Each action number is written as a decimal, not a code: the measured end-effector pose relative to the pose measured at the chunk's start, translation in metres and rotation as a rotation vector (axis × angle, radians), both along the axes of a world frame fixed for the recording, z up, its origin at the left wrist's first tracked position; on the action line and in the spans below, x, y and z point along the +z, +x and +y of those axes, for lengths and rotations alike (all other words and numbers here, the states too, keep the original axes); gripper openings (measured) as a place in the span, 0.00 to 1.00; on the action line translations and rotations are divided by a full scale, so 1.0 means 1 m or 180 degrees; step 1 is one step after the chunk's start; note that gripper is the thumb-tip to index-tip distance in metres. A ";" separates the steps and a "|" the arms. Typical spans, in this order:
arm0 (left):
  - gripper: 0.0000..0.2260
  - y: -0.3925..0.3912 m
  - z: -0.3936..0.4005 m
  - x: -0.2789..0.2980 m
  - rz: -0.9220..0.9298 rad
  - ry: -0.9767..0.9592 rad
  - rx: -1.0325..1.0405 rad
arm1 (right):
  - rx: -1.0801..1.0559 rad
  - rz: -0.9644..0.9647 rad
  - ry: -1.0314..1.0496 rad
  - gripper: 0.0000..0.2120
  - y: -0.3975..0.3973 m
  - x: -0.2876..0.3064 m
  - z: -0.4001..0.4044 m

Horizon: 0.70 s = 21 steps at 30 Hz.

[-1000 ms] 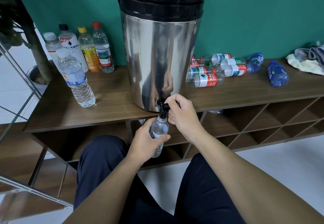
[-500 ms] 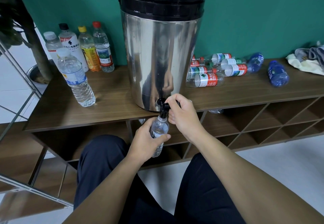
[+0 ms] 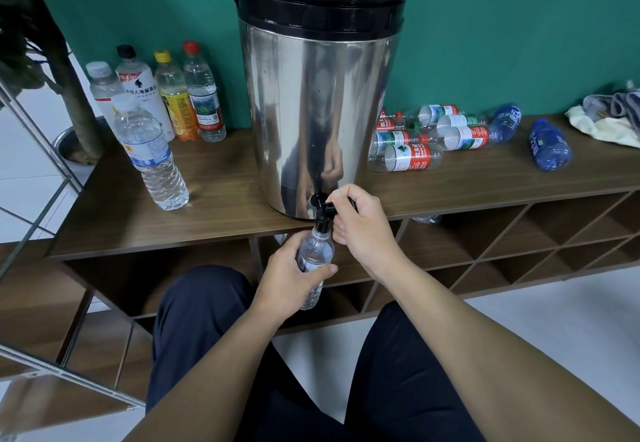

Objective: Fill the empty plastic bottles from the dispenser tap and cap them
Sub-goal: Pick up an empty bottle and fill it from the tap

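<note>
Sitting nearest are the person's knees in dark navy trousers, with both bare forearms reaching forward over them. Beyond, the left hand grips a small clear plastic bottle, its fingers wrapped round the body and the thumb across the label; the bottle is upright, uncapped, its mouth right under the black plastic tap. Just right of it, the right hand has its fingers curled round the tap's lever. The tap juts from the base of a tall shiny steel dispenser with a black lid, which stands at the near edge of a long brown wooden desk with open compartments below. Left of the dispenser a clear capped water bottle with a blue label stands alone; farther back four capped bottles stand against the green wall. To the right, clear empty bottles with red and green labels lie on their sides, then two blue bottles, also lying, and a crumpled cloth at the far right.
</note>
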<state>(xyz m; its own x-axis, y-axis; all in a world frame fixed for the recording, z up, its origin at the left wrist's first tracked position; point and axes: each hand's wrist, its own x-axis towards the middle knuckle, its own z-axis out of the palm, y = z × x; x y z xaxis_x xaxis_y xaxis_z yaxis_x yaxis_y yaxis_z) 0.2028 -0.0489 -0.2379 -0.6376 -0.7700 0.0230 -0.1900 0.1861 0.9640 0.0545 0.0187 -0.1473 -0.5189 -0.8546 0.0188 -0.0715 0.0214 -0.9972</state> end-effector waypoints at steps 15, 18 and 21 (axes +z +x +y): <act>0.27 0.001 0.001 0.002 -0.0061 0.0027 0.0008 | -0.0028 -0.0050 -0.0020 0.13 0.000 -0.001 -0.002; 0.27 0.001 0.001 0.002 -0.0067 0.0001 0.0011 | -0.0010 -0.0030 -0.0020 0.13 0.000 -0.001 -0.001; 0.27 0.001 0.001 0.003 -0.0073 0.0000 0.0010 | -0.0009 -0.0045 -0.0013 0.13 0.000 -0.001 -0.001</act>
<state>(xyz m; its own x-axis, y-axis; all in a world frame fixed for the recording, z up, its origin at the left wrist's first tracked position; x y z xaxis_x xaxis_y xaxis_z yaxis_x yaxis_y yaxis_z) 0.2036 -0.0483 -0.2354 -0.6355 -0.7720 0.0083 -0.2128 0.1855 0.9593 0.0546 0.0178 -0.1481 -0.5215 -0.8531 0.0151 -0.0575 0.0175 -0.9982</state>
